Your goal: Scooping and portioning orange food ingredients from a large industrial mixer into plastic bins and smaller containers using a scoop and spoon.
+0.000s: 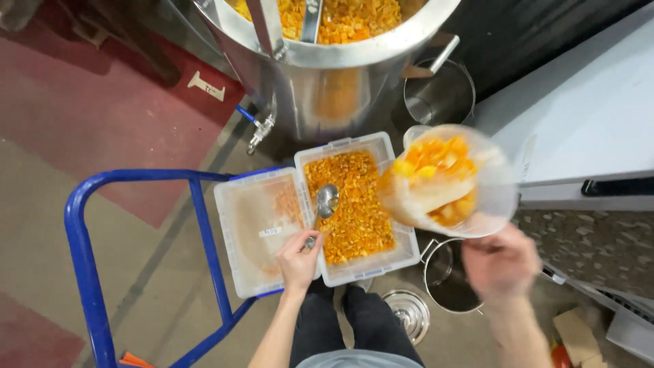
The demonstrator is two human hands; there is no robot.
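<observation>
Landmark: the full tub (357,204) of chopped orange peel. Left of it, touching, sits a near-empty tub (255,232) on a blue cart (88,266). The left hand (298,259), at the full tub's near-left corner, grips a ladle (325,202) whose bowl rests on the peel. Right of the tub, the right hand (501,262) holds up a clear jug (449,180) of peel, blurred. Behind stands a steel vat (327,61).

Red-and-grey floor (82,123), blue trolley frame (85,232), grey counter (586,116)
</observation>
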